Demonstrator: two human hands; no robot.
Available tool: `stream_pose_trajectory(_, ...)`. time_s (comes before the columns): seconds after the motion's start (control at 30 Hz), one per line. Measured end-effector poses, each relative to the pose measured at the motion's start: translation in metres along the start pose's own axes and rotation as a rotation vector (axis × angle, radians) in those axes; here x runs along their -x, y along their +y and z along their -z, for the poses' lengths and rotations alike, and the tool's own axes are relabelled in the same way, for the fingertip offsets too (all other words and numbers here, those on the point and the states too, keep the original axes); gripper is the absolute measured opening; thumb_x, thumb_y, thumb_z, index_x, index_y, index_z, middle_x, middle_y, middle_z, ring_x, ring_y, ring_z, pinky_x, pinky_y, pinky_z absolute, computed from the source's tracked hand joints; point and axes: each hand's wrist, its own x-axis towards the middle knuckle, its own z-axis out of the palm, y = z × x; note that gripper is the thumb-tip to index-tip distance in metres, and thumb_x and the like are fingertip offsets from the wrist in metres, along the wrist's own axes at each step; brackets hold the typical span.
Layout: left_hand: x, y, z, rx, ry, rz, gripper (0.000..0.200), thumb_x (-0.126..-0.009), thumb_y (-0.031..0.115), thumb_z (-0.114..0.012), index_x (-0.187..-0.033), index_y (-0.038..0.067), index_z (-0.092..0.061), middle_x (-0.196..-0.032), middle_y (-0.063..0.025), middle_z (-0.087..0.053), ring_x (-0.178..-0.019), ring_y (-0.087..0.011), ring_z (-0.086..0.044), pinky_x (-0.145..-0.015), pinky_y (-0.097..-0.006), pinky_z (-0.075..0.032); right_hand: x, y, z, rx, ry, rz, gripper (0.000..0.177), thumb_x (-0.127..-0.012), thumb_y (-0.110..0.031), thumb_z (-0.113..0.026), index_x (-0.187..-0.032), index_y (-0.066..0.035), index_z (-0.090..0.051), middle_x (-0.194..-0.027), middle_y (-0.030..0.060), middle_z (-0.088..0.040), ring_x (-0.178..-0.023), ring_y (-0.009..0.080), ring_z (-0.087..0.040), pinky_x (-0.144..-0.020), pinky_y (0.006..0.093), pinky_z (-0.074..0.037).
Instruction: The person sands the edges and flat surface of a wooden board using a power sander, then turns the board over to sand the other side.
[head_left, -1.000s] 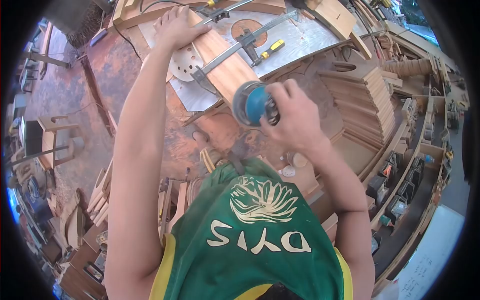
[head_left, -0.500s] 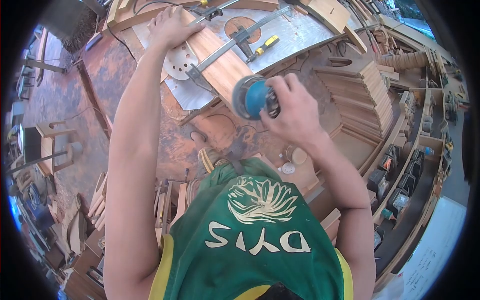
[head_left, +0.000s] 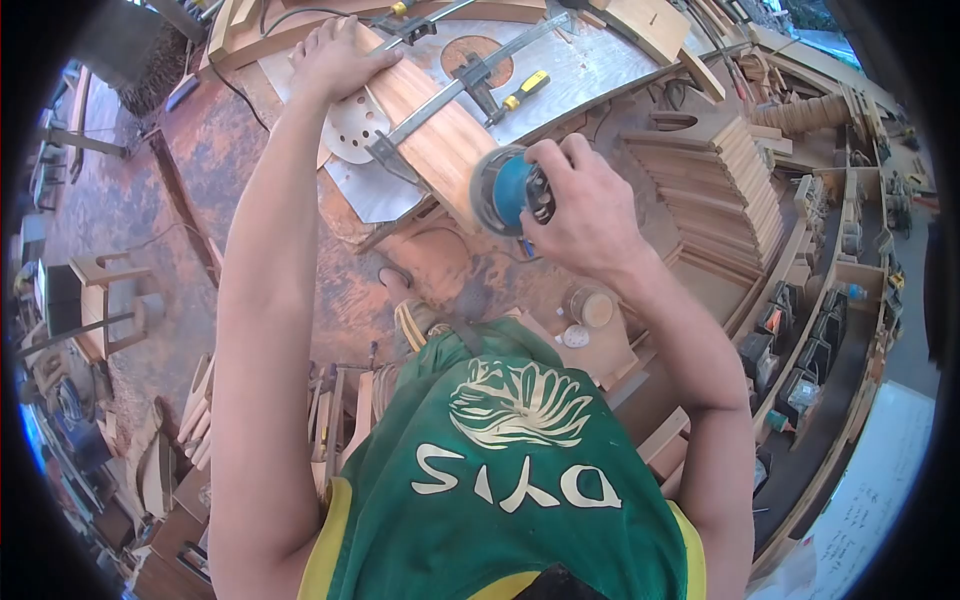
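In the head view my right hand (head_left: 578,203) is wrapped round a blue sander (head_left: 508,190), whose round pad is against the near end of a wooden board (head_left: 447,137). My left hand (head_left: 340,62) lies with fingers spread over the far left part of the board. A bar clamp (head_left: 430,108) crosses the board, and its yellow-and-black handle (head_left: 527,89) sticks out to the right. A white disc with holes (head_left: 352,128) sits under the board's left side. The sander's pad face is hidden.
A metal-topped bench (head_left: 385,192) bears the board. Stacked wooden pieces (head_left: 715,185) stand to the right, with tool shelves (head_left: 820,340) beyond. A round container (head_left: 592,307) is below the sander. A small stool-like wooden frame (head_left: 95,300) is at left.
The sander and my right hand have shifted very slightly up at the board's end. My left hand stays on the board, and the whole view has moved a little.
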Motion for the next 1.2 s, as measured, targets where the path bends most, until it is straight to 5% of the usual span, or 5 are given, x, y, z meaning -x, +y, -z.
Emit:
stream_pose_trajectory(0.33, -0.001, -0.002, -0.003, 0.013, 0.008, -0.010, 0.112, -0.083, 0.084, -0.066, -0.168, 0.016, -0.039, -0.173, -0.0206, -0.034, -0.162, -0.0391, -0.029, -0.131, -0.0552, -0.019, -0.004, -0.003, 0.002, 0.097, 0.010, -0.021, 0.052, -0.080, -0.019, -0.082, -0.127, -0.016, -0.061, -0.114, 0.0150, -0.060, -0.106, 0.0373, -0.068, -0.084, 0.0509, -0.060)
stream_pose_trajectory(0.53, -0.005, -0.005, -0.011, 0.016, 0.010, -0.026, 0.111, -0.083, 0.083, -0.067, -0.167, 0.015, -0.041, -0.172, -0.0222, -0.036, -0.161, -0.0403, -0.030, -0.130, -0.0560, -0.020, 0.029, 0.013, -0.055, 0.006, -0.323, 0.116, 0.049, -0.082, -0.019, -0.078, -0.128, -0.014, -0.061, -0.119, 0.0169, -0.060, -0.105, 0.0416, -0.068, -0.082, 0.0540, -0.060)
stream_pose_trajectory(0.67, -0.002, -0.009, -0.015, 0.057, 0.083, -0.058, 0.111, -0.082, 0.081, -0.069, -0.167, 0.014, -0.042, -0.171, -0.0226, -0.038, -0.160, -0.0414, -0.032, -0.130, -0.0563, -0.021, 0.048, 0.016, -0.062, -0.103, -0.306, -0.076, 0.051, -0.077, -0.022, -0.083, -0.125, -0.016, -0.065, -0.121, 0.0128, -0.063, -0.111, 0.0372, -0.068, -0.088, 0.0488, -0.059)
stream_pose_trajectory(0.93, 0.002, -0.001, -0.001, 0.041, 0.031, -0.025, 0.111, -0.083, 0.080, -0.069, -0.166, 0.013, -0.042, -0.171, -0.0221, -0.038, -0.160, -0.0416, -0.031, -0.130, -0.0556, -0.020, 0.053, 0.017, -0.004, -0.172, 0.061, -0.058, 0.050, -0.077, -0.018, -0.084, -0.124, -0.019, -0.066, -0.119, 0.0102, -0.061, -0.107, 0.0350, -0.066, -0.082, 0.0482, -0.058)
stream_pose_trajectory(1.2, 0.001, -0.005, -0.006, 0.062, 0.053, -0.030, 0.112, -0.082, 0.082, -0.069, -0.166, 0.012, -0.043, -0.171, -0.0218, -0.038, -0.160, -0.0412, -0.031, -0.131, -0.0546, -0.020, 0.020, 0.004, -0.024, -0.179, 0.172, 0.063, 0.051, -0.074, -0.015, -0.087, -0.121, -0.013, -0.066, -0.116, 0.0124, -0.064, -0.100, 0.0339, -0.070, -0.084, 0.0442, -0.059)
